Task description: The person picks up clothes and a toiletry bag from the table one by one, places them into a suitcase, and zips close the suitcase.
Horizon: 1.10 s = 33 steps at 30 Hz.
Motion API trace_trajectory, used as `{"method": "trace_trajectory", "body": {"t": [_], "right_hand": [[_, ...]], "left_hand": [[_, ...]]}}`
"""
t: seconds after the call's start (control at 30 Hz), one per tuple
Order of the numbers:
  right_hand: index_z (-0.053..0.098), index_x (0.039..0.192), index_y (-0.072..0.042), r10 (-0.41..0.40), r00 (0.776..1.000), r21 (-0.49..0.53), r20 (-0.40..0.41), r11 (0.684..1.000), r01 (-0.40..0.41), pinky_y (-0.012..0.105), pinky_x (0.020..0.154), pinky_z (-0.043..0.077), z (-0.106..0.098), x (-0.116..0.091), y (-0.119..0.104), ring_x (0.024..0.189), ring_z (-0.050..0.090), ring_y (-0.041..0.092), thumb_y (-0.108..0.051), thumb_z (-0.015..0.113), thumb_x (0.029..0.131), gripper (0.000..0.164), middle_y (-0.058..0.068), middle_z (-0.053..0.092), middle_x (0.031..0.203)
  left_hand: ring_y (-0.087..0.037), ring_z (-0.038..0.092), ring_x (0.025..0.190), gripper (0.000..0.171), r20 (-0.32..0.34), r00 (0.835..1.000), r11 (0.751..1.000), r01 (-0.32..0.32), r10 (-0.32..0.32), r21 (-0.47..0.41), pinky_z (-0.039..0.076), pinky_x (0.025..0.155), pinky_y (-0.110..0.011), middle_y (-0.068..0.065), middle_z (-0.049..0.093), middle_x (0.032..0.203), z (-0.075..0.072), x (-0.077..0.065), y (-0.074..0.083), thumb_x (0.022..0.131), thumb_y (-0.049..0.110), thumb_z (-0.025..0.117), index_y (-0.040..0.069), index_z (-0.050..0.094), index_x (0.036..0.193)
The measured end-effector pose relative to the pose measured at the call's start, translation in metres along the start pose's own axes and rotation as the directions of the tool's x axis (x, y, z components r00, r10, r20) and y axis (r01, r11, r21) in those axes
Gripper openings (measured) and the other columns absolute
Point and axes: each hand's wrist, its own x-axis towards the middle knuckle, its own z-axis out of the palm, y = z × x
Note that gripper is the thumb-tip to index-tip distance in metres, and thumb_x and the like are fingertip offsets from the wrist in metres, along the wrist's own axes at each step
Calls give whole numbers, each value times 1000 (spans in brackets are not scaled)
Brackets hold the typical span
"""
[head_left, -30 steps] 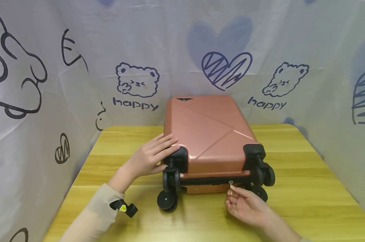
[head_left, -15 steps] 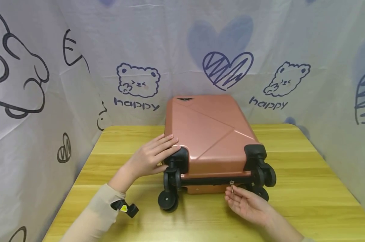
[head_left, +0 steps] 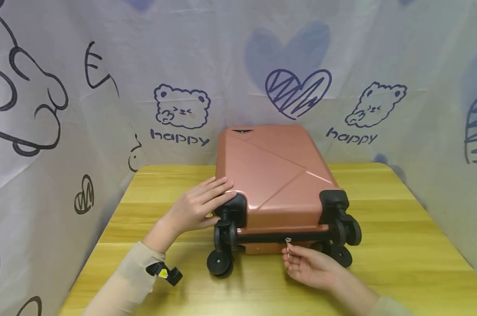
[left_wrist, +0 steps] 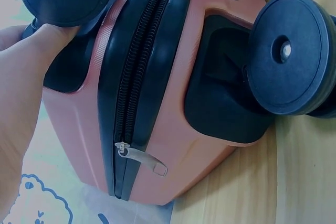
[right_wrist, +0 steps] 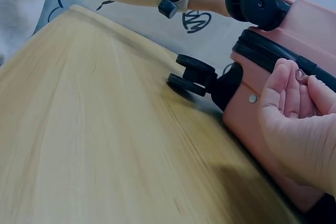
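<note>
A rose-pink hard-shell suitcase (head_left: pixel 277 171) lies flat with its black wheels towards me in the head view. My left hand (head_left: pixel 199 204) rests on its near left corner, fingers laid over the shell beside the black wheel mount. Along the near end runs the black zip (head_left: pixel 262 237). My right hand (head_left: pixel 311 265) pinches a metal zipper pull (head_left: pixel 288 248) there between thumb and fingers. In the left wrist view another zipper pull (left_wrist: pixel 144 158) hangs on the suitcase's side, where the black zip teeth (left_wrist: pixel 137 61) look closed.
The suitcase stands on a yellow wood-grain table (head_left: pixel 392 245). A white cloth with blue drawings (head_left: pixel 238 57) hangs behind and at both sides. Black caster wheels (head_left: pixel 218 262) jut out at the suitcase's near corners, close to both hands.
My right hand has moved left along the near end with the zipper pull, mostly in the last half second. My left hand stays on the corner, and the suitcase has not visibly moved.
</note>
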Motion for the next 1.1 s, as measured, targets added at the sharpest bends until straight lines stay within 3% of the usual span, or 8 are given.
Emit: {"method": "trace_trajectory", "body": {"t": [0.47,0.7,0.9,1.1], "right_hand": [[70,100,-8,-1,1000,-14,-11,1000,1,19,82,53,5,7,4,86,67,9,-20,37,106,36,1,72,94],[69,99,-8,43,998,-56,-52,997,-46,19,82,53,20,27,15,85,65,9,-20,43,104,29,-1,69,93],[69,97,-9,46,996,-69,-80,996,-52,19,81,53,23,33,21,83,65,8,-20,44,104,28,-2,69,91],[68,96,-9,35,995,-93,-92,995,-44,19,80,53,30,46,23,82,65,8,-20,46,103,26,-2,69,89]], "left_hand": [[-37,58,124,66,1,1000,999,22,-22,-27,47,103,-51,-18,61,134,1,1,0,69,22,77,3,61,130],[-37,58,123,66,-13,1000,999,13,-13,-29,48,102,-50,-19,61,133,6,0,0,69,23,77,2,62,129],[-38,58,123,67,-3,1000,999,22,-22,-37,48,101,-51,-18,61,133,8,-1,3,70,25,78,3,61,131],[-39,59,121,68,-38,999,999,18,-19,-37,49,99,-51,-19,62,132,6,-1,2,68,22,78,3,61,130]]}}
